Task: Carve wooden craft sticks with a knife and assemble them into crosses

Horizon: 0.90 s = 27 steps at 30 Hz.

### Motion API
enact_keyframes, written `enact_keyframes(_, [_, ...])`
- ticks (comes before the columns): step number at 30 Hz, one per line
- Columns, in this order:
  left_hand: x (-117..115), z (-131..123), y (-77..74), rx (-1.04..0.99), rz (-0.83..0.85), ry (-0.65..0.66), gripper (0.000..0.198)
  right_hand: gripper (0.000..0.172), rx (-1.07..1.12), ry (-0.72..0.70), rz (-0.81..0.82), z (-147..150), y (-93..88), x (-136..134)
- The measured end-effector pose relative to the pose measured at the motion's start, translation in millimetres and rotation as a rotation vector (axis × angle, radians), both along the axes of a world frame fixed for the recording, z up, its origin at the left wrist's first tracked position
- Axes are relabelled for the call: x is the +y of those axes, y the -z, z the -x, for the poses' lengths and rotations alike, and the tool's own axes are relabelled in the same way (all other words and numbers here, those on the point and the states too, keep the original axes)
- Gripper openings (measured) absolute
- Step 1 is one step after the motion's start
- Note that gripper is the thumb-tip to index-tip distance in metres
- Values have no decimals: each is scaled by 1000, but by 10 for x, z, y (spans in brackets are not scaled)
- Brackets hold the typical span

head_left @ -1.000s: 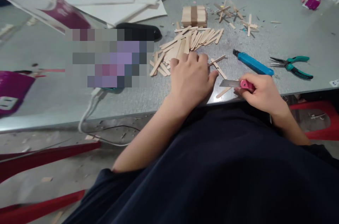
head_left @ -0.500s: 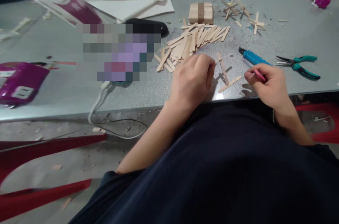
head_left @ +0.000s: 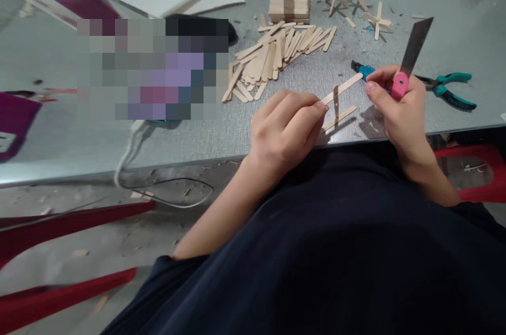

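Observation:
My left hand (head_left: 284, 124) pinches one end of a wooden craft stick (head_left: 343, 88), which slants up to the right above the table edge. My right hand (head_left: 403, 108) is closed round a pink-handled knife (head_left: 400, 85), its wide grey blade pointing up and away. The right fingertips are close to the stick's free end; I cannot tell whether they touch it. Below, another craft stick (head_left: 343, 117) lies on the table. A short darker wooden piece (head_left: 336, 103) stands between the two sticks; how it joins them is unclear.
Loose craft sticks (head_left: 272, 58) lie behind my left hand, with a banded stack (head_left: 290, 5) beyond. A blue tool (head_left: 366, 71) and teal-handled pliers (head_left: 450, 89) lie near my right hand. Star-shaped stick pieces (head_left: 378, 21) are farther back. A white cable (head_left: 128, 150) hangs over the edge.
The knife in my right hand has turned so its blade now shows, pointing up. A stick now shows extending from my left fingers, which have lowered slightly. The view has shifted a little.

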<state>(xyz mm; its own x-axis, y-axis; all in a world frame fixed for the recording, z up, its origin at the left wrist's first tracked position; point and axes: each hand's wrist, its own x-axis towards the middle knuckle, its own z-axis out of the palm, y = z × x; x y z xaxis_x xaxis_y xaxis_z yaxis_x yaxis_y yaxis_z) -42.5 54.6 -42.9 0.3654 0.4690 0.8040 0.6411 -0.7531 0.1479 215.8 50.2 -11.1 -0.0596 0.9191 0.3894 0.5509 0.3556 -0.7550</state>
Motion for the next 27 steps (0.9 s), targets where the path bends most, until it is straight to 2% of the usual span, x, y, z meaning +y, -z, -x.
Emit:
enact_keyframes(4, [-6,-16,-13,-10,-58,22,15,34,92,62,5,-15,-5,-22])
enact_keyframes(9, [-6,-25,-37,-18,-71,-13,19,32,169,41,81,6,16,-26])
enact_keyframes(16, [-5,-38,-32,-49,93,-55,33,43,172,19,43,13,13,-31])
enact_keyframes(20, [-15,-45,-34,-99,124,19,26,38,303,-3,39,52,-53,-85])
enact_keyframes(23, [-27,-40,-34,-85,169,15,25,32,355,-3,32,69,-71,-102])
enact_keyframes(27, [-11,-32,-8,-75,162,30,25,44,246,26,57,67,-28,-57])
